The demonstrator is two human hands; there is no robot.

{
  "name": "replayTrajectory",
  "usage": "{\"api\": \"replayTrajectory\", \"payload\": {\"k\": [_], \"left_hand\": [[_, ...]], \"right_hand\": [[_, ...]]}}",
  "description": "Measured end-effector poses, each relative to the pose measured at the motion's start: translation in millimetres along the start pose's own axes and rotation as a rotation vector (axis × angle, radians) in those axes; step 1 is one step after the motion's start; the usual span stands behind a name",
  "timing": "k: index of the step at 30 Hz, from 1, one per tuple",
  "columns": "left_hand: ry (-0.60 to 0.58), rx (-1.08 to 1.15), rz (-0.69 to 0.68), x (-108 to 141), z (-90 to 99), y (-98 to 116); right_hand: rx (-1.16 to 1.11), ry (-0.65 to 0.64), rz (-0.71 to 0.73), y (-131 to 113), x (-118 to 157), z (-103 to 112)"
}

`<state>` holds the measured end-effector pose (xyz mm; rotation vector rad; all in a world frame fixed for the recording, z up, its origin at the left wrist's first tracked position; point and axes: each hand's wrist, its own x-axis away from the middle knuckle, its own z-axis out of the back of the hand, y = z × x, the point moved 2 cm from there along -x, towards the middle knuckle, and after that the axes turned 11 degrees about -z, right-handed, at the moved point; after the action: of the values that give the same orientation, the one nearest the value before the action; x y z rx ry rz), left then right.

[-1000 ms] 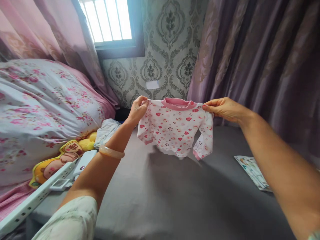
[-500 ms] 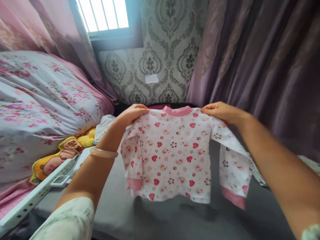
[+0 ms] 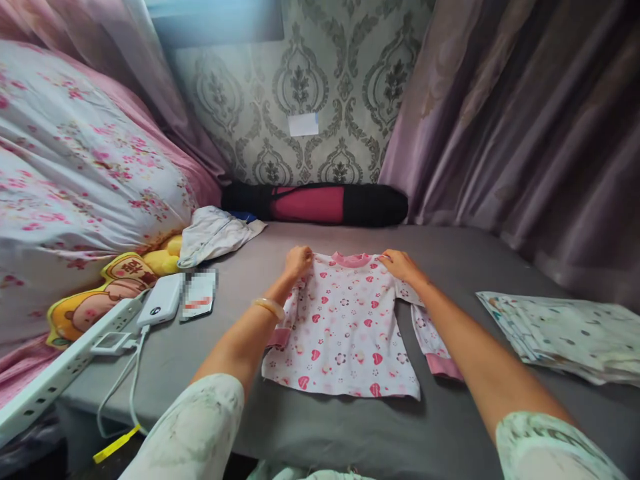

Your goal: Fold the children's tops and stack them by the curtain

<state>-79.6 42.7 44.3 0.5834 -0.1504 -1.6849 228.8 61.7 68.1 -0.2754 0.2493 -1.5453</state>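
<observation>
Two shoulders of the shirt (image 3: 343, 327) are grasped: the left hand (image 3: 299, 262) pinches one between its fingers, the right hand (image 3: 397, 265) the other. Half a second ago the shirt was held up closer to the camera; now it lies spread on the bed (image 3: 465, 260), farther off. Lettering on its red hearts is too small to read. Its collar (image 3: 353, 261) points away toward the wall (image 3: 250, 100), its hem toward the person, so the long axis of its body runs nearly straight ahead. One sleeve lies along the left side, its pink cuff (image 3: 280, 338) beside the left forearm; the other is bent, partly under the right forearm. Beyond the collar, a black and pink roll (image 3: 313, 203), mostly hidden before, shows along the wall. The folded stack (image 3: 565, 333) at right and the power bank (image 3: 161, 299) at left are also less covered by the arms than earlier. Beside the power bank are a flat item (image 3: 198, 297) with its face pixelated and a power strip (image 3: 65, 367). A yellow plush (image 3: 85, 313) bears a character I cannot read for certain. Above the roll, the white label (image 3: 303, 124) shows no legible writing.
</observation>
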Motion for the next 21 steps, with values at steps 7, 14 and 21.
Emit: {"api": "replayTrajectory", "payload": {"k": [7, 14, 21], "left_hand": [[-0.024, -0.25, -0.122, -4.4, -16.6, -6.8], [-0.047, -0.341, -0.203, -18.7, -24.5, -19.0], [-0.025, -0.408, -0.208, -42.9, -34.3, -32.0]], "right_hand": [[0.063, 0.047, -0.004, 4.5, -13.5, -29.9], [0.077, 0.058, 0.026, 10.2, -32.2, -47.4], [0.167, 0.085, 0.03, 7.7, -58.0, -53.6]]}}
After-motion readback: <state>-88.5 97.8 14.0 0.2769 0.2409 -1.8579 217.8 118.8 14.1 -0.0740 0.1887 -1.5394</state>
